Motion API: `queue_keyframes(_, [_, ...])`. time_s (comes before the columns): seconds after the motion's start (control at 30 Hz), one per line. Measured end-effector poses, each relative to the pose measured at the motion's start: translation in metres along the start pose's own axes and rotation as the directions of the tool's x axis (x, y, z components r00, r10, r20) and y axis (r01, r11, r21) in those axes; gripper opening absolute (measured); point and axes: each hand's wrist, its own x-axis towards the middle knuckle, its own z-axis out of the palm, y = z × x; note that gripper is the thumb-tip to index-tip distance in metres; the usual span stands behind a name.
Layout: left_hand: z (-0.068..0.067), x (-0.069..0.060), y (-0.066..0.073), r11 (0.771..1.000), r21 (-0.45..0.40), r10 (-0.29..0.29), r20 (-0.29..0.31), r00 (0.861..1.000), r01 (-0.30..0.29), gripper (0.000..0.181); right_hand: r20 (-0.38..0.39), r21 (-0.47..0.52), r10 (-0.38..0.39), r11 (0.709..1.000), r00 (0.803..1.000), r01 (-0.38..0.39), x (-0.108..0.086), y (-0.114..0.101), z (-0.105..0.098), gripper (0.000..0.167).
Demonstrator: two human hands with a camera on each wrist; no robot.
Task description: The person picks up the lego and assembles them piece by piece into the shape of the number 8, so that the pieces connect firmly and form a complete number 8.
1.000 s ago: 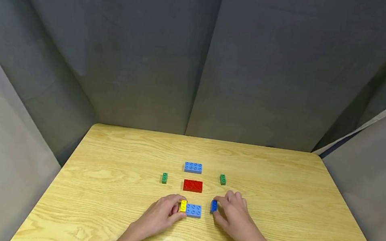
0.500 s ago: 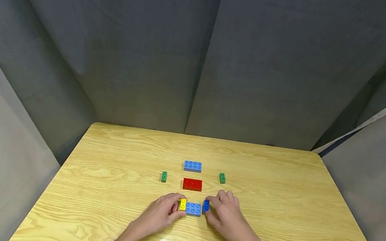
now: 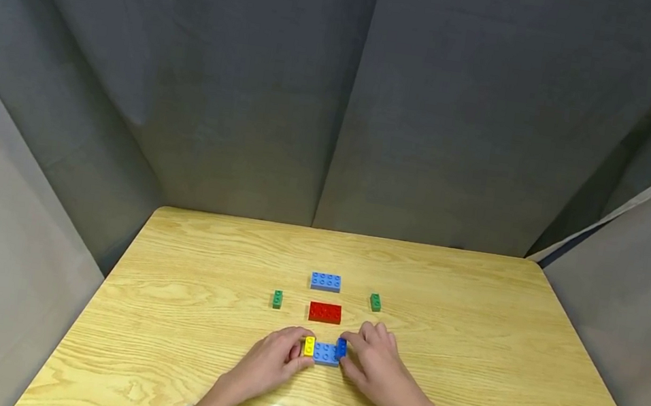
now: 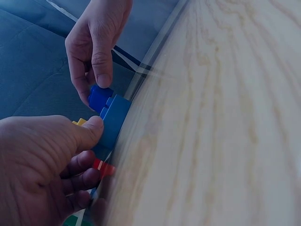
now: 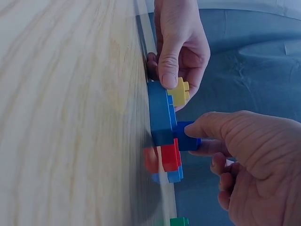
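Note:
A light blue brick (image 3: 326, 354) lies near the table's front, with a small yellow brick (image 3: 309, 346) on its left end. The left hand (image 3: 267, 363) pinches the yellow brick and the light blue brick's left end between thumb and fingers. Between thumb and index finger, the right hand (image 3: 382, 375) pinches a small dark blue brick (image 3: 341, 348) at the light blue brick's right end. The right wrist view shows the dark blue brick (image 5: 188, 136) at the studs of the light blue brick (image 5: 160, 113); whether it is pressed fully down I cannot tell.
Behind the hands lie a red brick (image 3: 325, 313) and another light blue brick (image 3: 325, 282). One small green brick (image 3: 278, 299) is to their left, another green brick (image 3: 375, 302) to their right. Grey curtains surround the wooden table (image 3: 199, 269).
My right hand has moved left with the dark blue brick, from beside the light blue brick to its right end. My left hand has kept its hold in place.

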Motion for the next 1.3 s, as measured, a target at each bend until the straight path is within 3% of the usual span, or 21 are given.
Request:
queue_keyframes(0.3, [0.0019, 0.0001, -0.0005, 1.000, 0.010, 0.007, -0.006, 1.000, -0.007, 0.043, 0.028, -0.005, 0.009, 1.000, 1.000, -0.008, -0.0008, -0.0015, 0.0023, 0.030])
queue_keyframes(0.8, [0.0025, -0.0001, -0.0020, 0.999, 0.020, 0.032, -0.022, 0.999, -0.031, 0.043, -0.025, -0.036, -0.037, 0.999, 0.999, 0.036, -0.0018, -0.0061, 0.0049, 0.031])
queue_keyframes(1.3, [0.0028, -0.0002, -0.0009, 0.999, 0.029, 0.020, -0.025, 0.999, -0.019, 0.042, -0.018, -0.088, -0.068, 0.994, 0.998, 0.066, 0.0005, -0.0092, 0.0050, 0.030])
